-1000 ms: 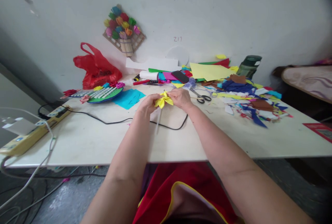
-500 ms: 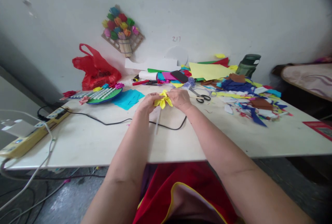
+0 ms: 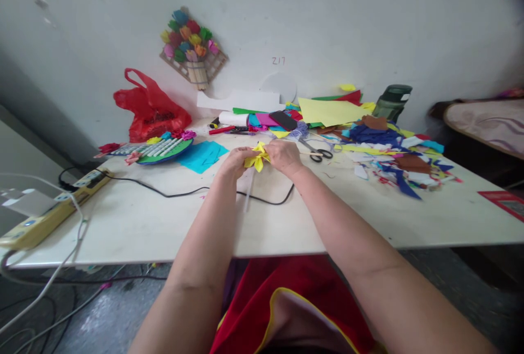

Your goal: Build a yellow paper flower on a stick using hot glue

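Observation:
Between my two hands is a yellow paper flower (image 3: 257,161) with pointed petals, held just above the white table (image 3: 347,217). My left hand (image 3: 237,161) pinches its left side, thumb on top. On the other side, the closed fingers of my right hand (image 3: 283,156) grip its right petals; the fingertips are partly hidden. A pale translucent stick (image 3: 248,193) lies below the flower, near my left hand. Just right of my right hand are black-handled scissors (image 3: 317,153) and a thin wooden stick (image 3: 308,153).
A black cable (image 3: 164,194) crosses the table from the power strip (image 3: 45,220). Blue paper (image 3: 202,157), a green disc with paper rolls (image 3: 172,152) and a red bag (image 3: 153,113) are left. Scraps (image 3: 409,165), a phone (image 3: 283,121) and a bottle (image 3: 392,104) lie behind and right.
The flower's petals are drawn closer together and its outline is narrower. Both hands stay almost in place, still on it.

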### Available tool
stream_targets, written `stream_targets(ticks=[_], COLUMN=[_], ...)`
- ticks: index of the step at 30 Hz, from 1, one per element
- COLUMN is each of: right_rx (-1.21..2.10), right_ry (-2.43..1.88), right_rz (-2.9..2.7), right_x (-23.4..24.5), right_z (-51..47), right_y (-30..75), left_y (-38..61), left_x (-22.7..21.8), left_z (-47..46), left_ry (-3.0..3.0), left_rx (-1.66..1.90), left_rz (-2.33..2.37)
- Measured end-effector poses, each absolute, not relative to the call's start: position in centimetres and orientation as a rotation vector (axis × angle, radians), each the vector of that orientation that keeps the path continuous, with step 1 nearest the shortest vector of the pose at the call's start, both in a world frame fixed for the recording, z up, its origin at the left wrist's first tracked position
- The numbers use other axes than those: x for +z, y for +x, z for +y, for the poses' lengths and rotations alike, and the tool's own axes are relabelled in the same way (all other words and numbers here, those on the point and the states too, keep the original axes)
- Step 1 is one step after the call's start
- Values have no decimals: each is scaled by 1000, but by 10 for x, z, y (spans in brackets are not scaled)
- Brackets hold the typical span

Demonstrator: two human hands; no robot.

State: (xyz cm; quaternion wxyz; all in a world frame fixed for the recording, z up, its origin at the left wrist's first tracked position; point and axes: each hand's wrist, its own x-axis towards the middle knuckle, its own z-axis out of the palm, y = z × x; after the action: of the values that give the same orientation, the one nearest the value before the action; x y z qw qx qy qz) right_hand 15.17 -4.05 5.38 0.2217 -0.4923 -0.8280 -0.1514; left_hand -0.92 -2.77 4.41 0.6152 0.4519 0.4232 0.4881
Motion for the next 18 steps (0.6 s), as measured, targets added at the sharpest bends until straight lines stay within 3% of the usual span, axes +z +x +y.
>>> stream_targets(ticks=[18], right_rx=[-474], right_ry=[-1326], right_rz=[-2300], right_x=[53], right_z=[-40], right_y=[155], left_y=[-6], left_x=[48], left_z=[-32], left_ry=[929], left_rx=[1140], left_rz=[971])
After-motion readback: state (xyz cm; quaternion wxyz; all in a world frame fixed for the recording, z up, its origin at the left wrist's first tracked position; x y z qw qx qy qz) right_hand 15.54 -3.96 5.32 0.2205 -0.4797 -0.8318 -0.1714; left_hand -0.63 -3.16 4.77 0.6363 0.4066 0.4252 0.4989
